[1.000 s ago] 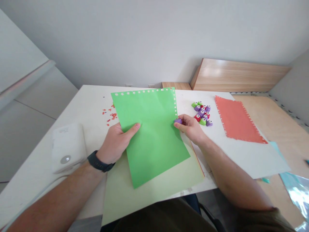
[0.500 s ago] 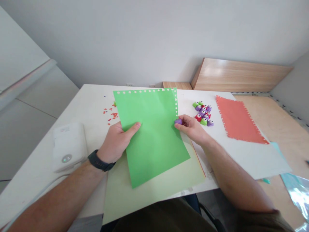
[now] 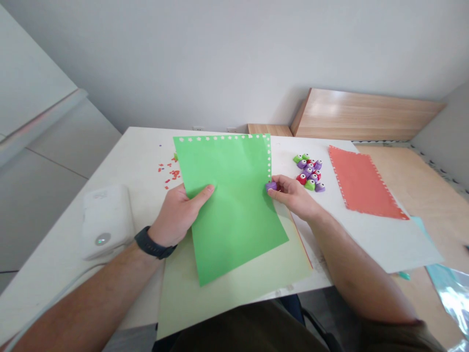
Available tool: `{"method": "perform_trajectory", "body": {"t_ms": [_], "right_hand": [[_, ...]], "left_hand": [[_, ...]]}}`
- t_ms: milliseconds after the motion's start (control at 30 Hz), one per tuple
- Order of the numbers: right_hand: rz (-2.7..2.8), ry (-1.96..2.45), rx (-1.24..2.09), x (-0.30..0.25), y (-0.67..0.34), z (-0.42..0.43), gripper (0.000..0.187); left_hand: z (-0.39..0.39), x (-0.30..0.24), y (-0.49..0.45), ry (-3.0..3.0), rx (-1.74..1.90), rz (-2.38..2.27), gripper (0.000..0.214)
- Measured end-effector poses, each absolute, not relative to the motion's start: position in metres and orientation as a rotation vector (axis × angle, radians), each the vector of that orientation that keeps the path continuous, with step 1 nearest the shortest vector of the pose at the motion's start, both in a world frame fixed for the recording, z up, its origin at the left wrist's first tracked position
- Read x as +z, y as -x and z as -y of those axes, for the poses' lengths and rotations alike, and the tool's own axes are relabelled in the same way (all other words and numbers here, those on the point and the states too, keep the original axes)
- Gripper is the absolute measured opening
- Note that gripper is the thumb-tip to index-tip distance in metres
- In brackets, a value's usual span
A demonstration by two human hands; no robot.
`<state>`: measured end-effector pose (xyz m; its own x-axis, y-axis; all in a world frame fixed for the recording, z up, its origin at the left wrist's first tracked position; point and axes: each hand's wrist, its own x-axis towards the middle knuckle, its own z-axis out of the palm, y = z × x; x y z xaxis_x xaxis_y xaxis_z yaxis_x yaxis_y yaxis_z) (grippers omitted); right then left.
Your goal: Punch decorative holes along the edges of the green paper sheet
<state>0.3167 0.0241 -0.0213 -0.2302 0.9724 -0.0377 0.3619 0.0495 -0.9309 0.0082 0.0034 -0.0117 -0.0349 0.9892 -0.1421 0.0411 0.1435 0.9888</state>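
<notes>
My left hand [image 3: 180, 209] pinches the left edge of a green paper sheet [image 3: 234, 205], thumb on top and fingers hidden behind it. Small flower-shaped holes run along the sheet's top edge and down the upper part of its right edge. At that right edge, just below the lowest hole, my right hand [image 3: 293, 194] is closed on a small purple paper punch [image 3: 271, 186], which sits over the paper's edge. To the right of that hand lies a cluster of small purple, green and red punches [image 3: 309, 171] with round eye-like tops.
Pale green sheets [image 3: 256, 274] lie under the held paper. Red paper bits [image 3: 175, 174] are scattered on the white table [image 3: 142, 151]. A red sheet [image 3: 366, 181] with punched edges lies at the right. A white device [image 3: 106, 220] with a cable is on the left.
Almost nothing differs. The purple punch has tilted slightly in my right hand at the same place on the paper's edge; the whole view has shifted a little.
</notes>
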Motion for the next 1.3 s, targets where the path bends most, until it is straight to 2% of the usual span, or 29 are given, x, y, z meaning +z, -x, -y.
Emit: {"method": "perform_trajectory", "body": {"t_ms": [933, 1300], "right_hand": [[1.644, 1.467, 1.018, -0.0242, -0.3137, -0.0262, 0.035], [1.625, 1.402, 1.072, -0.0287, -0.3150, -0.0261, 0.036]], "left_hand": [[-0.0014, -0.0087, -0.0104, -1.058, 1.095, -1.343, 0.051], [-0.0023, -0.0064, -0.0136, -1.080, 1.158, -1.365, 0.051]]}}
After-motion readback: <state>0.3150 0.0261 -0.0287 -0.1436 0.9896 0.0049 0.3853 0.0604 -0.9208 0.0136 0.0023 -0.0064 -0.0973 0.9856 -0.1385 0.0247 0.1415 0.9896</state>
